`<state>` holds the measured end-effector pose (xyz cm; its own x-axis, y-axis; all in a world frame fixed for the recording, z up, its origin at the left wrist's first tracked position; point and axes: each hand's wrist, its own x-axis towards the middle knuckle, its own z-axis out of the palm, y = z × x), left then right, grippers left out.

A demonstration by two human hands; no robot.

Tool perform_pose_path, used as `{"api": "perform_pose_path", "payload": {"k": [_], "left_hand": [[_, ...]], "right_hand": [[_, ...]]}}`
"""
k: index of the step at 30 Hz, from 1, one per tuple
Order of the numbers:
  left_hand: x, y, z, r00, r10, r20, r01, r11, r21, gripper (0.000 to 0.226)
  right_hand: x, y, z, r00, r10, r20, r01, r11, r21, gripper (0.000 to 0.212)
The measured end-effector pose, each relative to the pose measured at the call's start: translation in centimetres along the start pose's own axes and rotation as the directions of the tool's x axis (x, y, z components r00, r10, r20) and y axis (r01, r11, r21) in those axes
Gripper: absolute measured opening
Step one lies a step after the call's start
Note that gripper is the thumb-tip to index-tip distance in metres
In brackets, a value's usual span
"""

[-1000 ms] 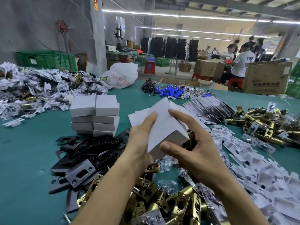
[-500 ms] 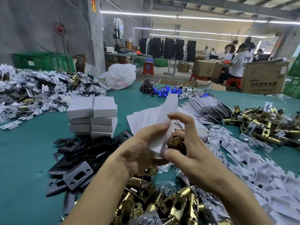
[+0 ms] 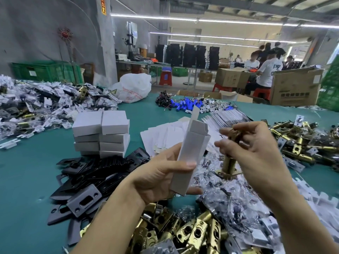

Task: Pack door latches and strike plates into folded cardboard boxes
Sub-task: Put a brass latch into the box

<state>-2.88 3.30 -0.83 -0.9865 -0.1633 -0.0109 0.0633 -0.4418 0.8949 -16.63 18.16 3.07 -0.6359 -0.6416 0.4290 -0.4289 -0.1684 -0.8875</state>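
Left grip (image 3: 157,180) wraps the cardboard box (image 3: 190,149), held upright with open end and flap up to receive. Right grip (image 3: 256,158) pinches a brass door latch (image 3: 228,162) vertically, just right of the box, likely for end-first loading.

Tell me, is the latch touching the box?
Apart. The head view shows open space between the box in the left hand and the latch in the right hand.

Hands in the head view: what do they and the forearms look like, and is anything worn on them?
Both are bare. The left hand and right hand wear no gloves, and no ring shows on the fingers in view. The left forearm and right forearm are uncovered down to the frame's edge: no sleeve, watch or bracelet shows. The left thumbnail looks short and unpainted.
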Motion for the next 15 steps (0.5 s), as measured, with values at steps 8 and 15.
{"api": "perform_pose_path", "payload": {"k": [8,15], "left_hand": [[-0.1,-0.5,0.0,0.987,-0.077,0.139,0.057,0.988,0.141,0.068],[0.0,-0.8,0.4,0.985,-0.095,0.145,0.064,0.976,0.207,0.076]], "right_hand": [[-0.2,-1.5,-1.2,0.944,-0.213,-0.252,0.237,0.969,0.069,0.031],[0.1,-1.9,-1.2,0.867,-0.342,-0.362,0.418,0.895,0.157,0.027]]}}
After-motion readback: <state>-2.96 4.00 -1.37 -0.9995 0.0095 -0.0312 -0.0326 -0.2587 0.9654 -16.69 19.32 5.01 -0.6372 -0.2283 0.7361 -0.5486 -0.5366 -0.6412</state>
